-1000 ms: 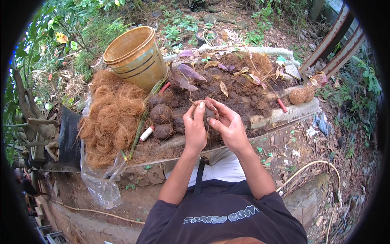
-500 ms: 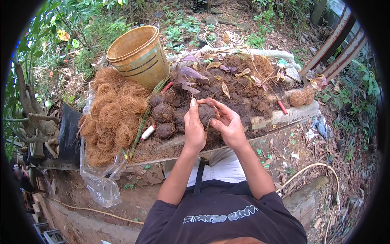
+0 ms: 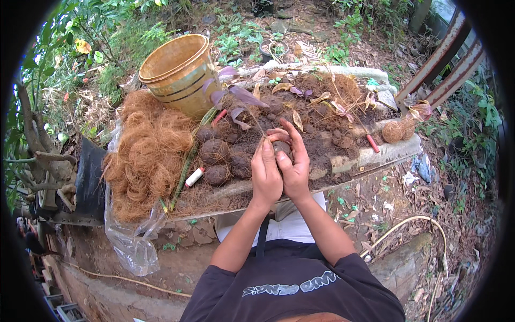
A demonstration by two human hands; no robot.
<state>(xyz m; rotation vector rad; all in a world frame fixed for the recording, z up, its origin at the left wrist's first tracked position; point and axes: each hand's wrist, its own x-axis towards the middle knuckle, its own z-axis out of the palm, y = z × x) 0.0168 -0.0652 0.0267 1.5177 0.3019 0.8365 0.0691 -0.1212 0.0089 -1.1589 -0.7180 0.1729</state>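
My left hand (image 3: 266, 174) and my right hand (image 3: 294, 166) are cupped closed around a dark ball of soil (image 3: 280, 146), mostly hidden by fingers. A thin stem with purple leaves (image 3: 245, 95) rises from between my hands. Just left of them lie several round soil balls (image 3: 213, 152) wrapped in fine fibre. Behind and around my hands is loose dark soil (image 3: 316, 155) with dry leaves. A heap of brown coir fibre (image 3: 145, 155) on clear plastic (image 3: 129, 247) fills the left end of the work surface, beside a long green stalk (image 3: 185, 177).
A yellowed bucket (image 3: 182, 91) stands at back left, near red spools (image 3: 372, 141) and a white spool (image 3: 194, 177). Fibre balls (image 3: 394, 130) sit at right beside rusty metal posts (image 3: 440, 70). A hose (image 3: 429, 220) lies on the ground below.
My hands have drawn closer together and turned more upright, wrapping further over the soil ball. The purple leaves have shifted toward the bucket.
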